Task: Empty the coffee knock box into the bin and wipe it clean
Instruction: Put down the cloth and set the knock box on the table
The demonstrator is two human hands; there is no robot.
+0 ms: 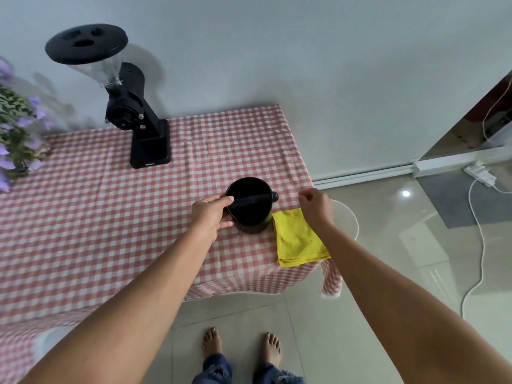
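A black round knock box [250,206] with a bar across its top stands on the checked tablecloth near the table's right end. My left hand [212,216] holds its left side, fingers over the rim and thumb low on the wall. A folded yellow cloth [297,239] lies just right of the box. My right hand [314,205] hovers above the cloth's far end with its fingers curled, holding nothing. The white rim of a round bin [352,217] shows on the floor behind my right arm, past the table's right edge.
A black coffee grinder [133,112] with a clear hopper stands at the back of the table [83,217]. Purple flowers [16,128] sit at the far left. A white power strip [479,173] and cable lie on the tiled floor at right.
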